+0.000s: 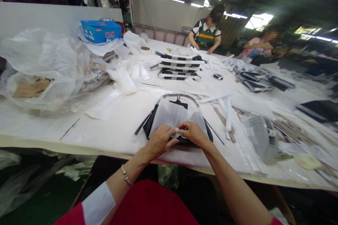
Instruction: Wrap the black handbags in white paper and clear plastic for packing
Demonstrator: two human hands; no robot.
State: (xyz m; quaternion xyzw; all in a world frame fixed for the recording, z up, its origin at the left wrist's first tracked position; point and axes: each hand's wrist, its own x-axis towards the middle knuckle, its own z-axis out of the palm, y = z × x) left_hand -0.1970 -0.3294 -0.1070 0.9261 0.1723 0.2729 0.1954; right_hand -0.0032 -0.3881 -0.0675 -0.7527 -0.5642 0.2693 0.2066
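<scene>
A black handbag (148,126) lies on the table in front of me, its handle (194,99) wrapped in clear film and arching away from me. A thin white wrapping sheet (169,112) covers most of its front. My left hand (162,139) rests on the sheet's lower part, fingers stretched and thumb apart. Beside it, my right hand (192,132) has thumb and forefinger pinched at the middle of the sheet. A tiny pale bit shows at those fingertips, too small to name. Dark straps (215,132) stick out on both sides of the bag.
Stacked wrapped bags (181,66) stand beyond. Left are a plastic bag heap (44,66) and a blue box (101,31). Right lie white strips (228,114), a grey tape dispenser (261,137) and more black bags (255,79). Two co-workers (207,37) (257,47) work across the table (118,126).
</scene>
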